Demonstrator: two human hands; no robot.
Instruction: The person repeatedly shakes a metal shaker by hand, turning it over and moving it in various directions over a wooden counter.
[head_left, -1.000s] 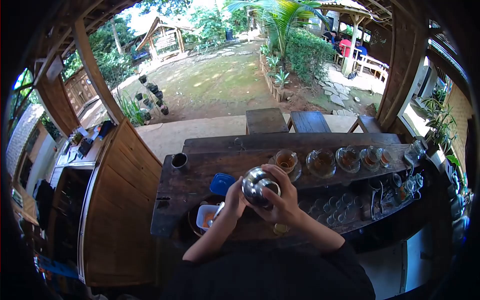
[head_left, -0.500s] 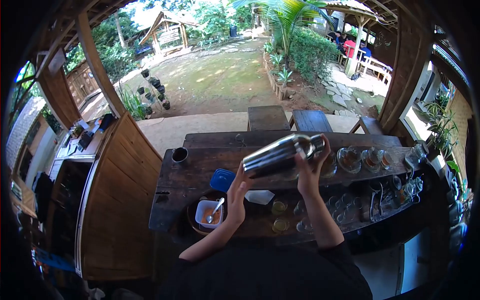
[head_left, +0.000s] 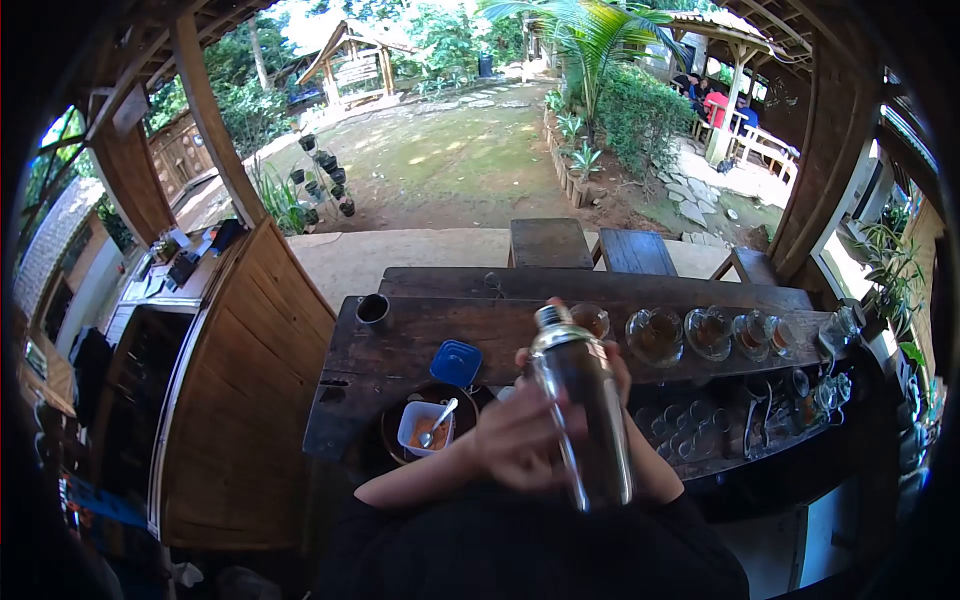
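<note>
A shiny metal shaker (head_left: 590,420) is tilted in front of my chest, its capped narrow end pointing up and away. My left hand (head_left: 520,435) wraps round the shaker's left side. Behind its upper part is my right hand (head_left: 618,375), mostly hidden, with fingers at the shoulder and near the cap. To the left, a white tub (head_left: 425,428) holds orange-brown contents and a spoon (head_left: 438,422). A blue lid (head_left: 456,363) lies just beyond the tub.
Glass cups on saucers (head_left: 655,335) line the dark wooden table (head_left: 400,345). A dark mug (head_left: 373,311) stands at the far left. Small glasses (head_left: 690,420) and tongs (head_left: 755,420) are on the nearer right side. Stools (head_left: 635,252) stand beyond; people (head_left: 715,107) sit far off.
The shaker has swung from nearly level to steeply tilted, cap end up, and come closer to my body. My left hand has moved from its base to its side. The view has shifted slightly.
</note>
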